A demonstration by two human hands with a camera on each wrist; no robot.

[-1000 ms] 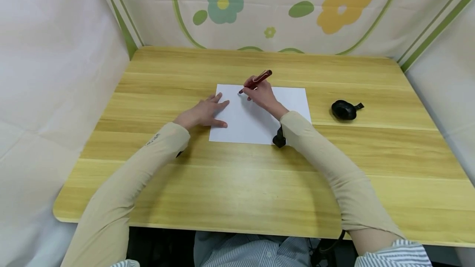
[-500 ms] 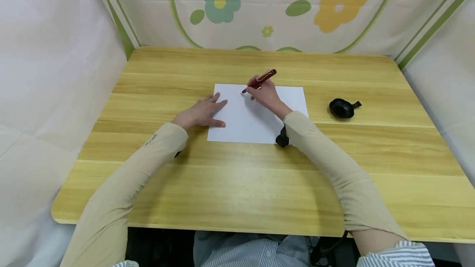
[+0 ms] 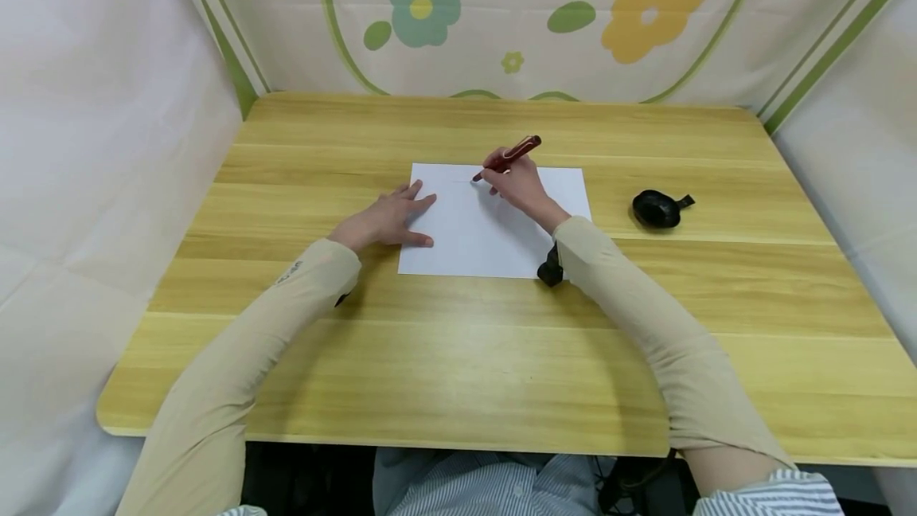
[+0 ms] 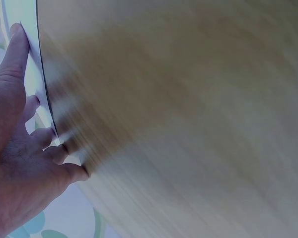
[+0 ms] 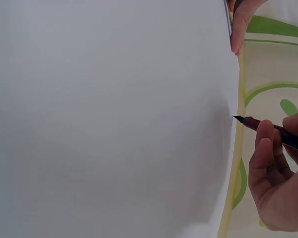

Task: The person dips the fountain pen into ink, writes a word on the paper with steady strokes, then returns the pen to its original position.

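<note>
A white sheet of paper (image 3: 458,245) lies on the wooden table. My right hand (image 3: 521,185) holds a dark red pen (image 3: 517,151), its tip touching the upper part of the sheet. A faint thin line runs left from the tip. In the right wrist view the pen (image 5: 251,121) shows its dark nib against the paper (image 5: 114,109), pinched by thumb and fingers. My left hand (image 3: 387,220) rests with spread fingers on the paper's left edge. In the left wrist view the left hand (image 4: 20,148) shows its thumb and fingertips along that edge.
A small black rounded object with a short tab (image 3: 657,209) lies on the table (image 3: 458,373) to the right of the paper. White cloth with printed flowers (image 3: 424,6) hangs behind the table, and plain white cloth stands at both sides.
The pen in my right hand has moved a little to the right across the paper, and a faint line now shows behind its tip. My left hand stays on the sheet's left edge.
</note>
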